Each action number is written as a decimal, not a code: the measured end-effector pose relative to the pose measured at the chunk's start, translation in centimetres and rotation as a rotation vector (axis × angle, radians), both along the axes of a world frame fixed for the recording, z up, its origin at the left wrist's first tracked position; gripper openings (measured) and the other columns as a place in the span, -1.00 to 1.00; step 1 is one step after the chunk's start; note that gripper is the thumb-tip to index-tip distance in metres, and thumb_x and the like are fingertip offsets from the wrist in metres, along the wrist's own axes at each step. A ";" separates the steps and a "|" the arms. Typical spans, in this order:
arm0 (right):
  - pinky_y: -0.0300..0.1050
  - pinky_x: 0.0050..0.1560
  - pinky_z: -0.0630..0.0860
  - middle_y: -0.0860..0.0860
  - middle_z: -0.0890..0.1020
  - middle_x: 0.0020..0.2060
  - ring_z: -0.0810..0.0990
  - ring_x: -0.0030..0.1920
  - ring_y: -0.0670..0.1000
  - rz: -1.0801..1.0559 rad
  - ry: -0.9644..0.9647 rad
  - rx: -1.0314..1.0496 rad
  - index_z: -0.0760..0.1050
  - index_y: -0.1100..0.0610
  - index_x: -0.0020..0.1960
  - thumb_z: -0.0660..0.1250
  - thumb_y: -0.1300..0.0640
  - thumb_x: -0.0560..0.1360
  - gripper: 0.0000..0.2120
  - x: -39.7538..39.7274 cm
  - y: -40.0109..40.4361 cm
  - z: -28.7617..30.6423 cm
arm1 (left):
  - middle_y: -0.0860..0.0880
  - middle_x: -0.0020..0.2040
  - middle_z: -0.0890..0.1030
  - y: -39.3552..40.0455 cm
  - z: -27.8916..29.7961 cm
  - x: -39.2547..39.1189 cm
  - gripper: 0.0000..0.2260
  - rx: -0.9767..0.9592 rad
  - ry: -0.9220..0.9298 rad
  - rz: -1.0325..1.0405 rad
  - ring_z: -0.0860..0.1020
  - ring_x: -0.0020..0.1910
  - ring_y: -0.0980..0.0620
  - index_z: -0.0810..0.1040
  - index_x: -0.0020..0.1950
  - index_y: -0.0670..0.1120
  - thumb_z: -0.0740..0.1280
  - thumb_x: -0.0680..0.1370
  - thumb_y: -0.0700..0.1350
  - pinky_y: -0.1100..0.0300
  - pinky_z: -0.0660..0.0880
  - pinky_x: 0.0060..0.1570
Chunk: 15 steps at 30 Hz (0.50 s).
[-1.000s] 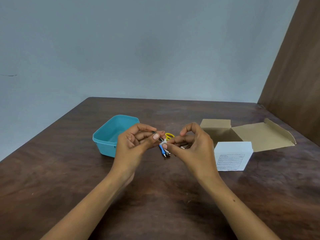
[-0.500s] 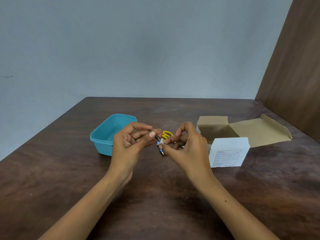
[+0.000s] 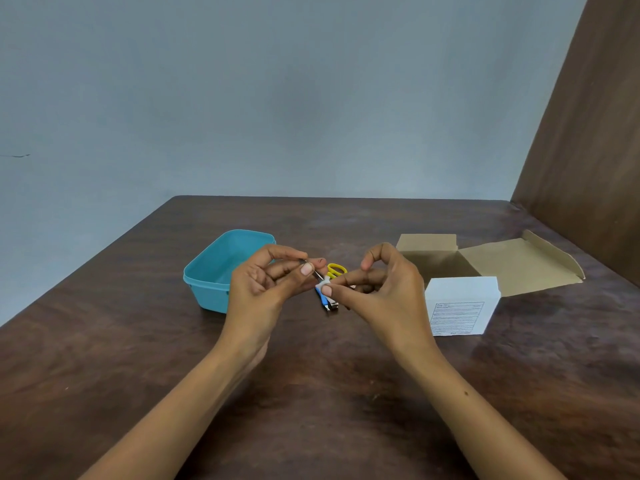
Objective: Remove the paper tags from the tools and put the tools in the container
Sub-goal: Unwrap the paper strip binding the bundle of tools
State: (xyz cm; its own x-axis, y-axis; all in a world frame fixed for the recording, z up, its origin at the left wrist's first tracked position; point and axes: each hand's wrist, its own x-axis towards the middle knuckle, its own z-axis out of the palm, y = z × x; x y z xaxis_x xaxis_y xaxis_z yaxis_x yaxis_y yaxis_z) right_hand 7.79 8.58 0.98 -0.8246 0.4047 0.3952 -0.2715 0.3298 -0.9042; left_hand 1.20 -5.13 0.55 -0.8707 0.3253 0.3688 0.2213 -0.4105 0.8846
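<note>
My left hand (image 3: 266, 282) pinches a thin metal tool (image 3: 312, 270) between thumb and fingers, just above the table. A small white paper tag (image 3: 325, 283) sits on that tool, and my right hand (image 3: 377, 289) pinches the tag with thumb and forefinger. Behind the hands, on the table, lie small yellow-handled scissors (image 3: 336, 269) and a blue-handled tool (image 3: 325, 301), both partly hidden by my fingers. The teal plastic container (image 3: 211, 271) stands open just left of my left hand, and nothing shows inside it.
An open brown cardboard box (image 3: 485, 261) with its flap spread lies at the right, and a white printed box (image 3: 460, 308) stands in front of it. A dark wooden panel (image 3: 588, 150) rises at the far right. The wooden table (image 3: 311, 393) stretches toward me.
The hands have stayed close together over the tools. My right fingers have shifted on the white tag, which now shows a little further from the left hand's grip.
</note>
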 end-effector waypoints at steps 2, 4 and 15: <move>-0.39 -0.48 0.39 0.03 0.70 -0.36 0.52 -0.53 -0.21 -0.020 0.001 0.002 0.27 0.08 -0.22 0.57 0.29 0.27 -0.55 -0.1 -0.1 -0.1 | -0.16 -0.17 0.71 0.1 -0.1 0.1 -0.83 0.002 0.000 0.002 0.68 -0.07 -0.07 0.52 -0.05 -0.26 0.37 0.38 -0.29 0.22 0.60 -0.16; -0.32 -0.44 0.40 -0.02 0.70 -0.37 0.51 -0.52 -0.22 -0.067 -0.028 0.078 0.26 0.04 -0.23 0.58 0.22 0.27 -0.54 -0.2 -0.1 -0.3 | -0.16 -0.16 0.71 0.1 -0.1 0.1 -0.83 -0.005 0.008 0.010 0.68 -0.06 -0.08 0.52 -0.05 -0.25 0.37 0.38 -0.29 0.20 0.60 -0.14; -0.25 -0.27 0.51 -0.06 0.70 -0.35 0.61 -0.38 -0.24 -0.030 -0.138 0.165 0.26 0.04 -0.22 0.58 0.20 0.28 -0.55 -0.4 0.6 -0.8 | -0.14 -0.11 0.71 -0.5 0.4 -0.6 -0.86 0.042 -0.020 0.060 0.68 -0.04 -0.08 0.53 -0.04 -0.22 0.35 0.42 -0.31 0.22 0.60 -0.14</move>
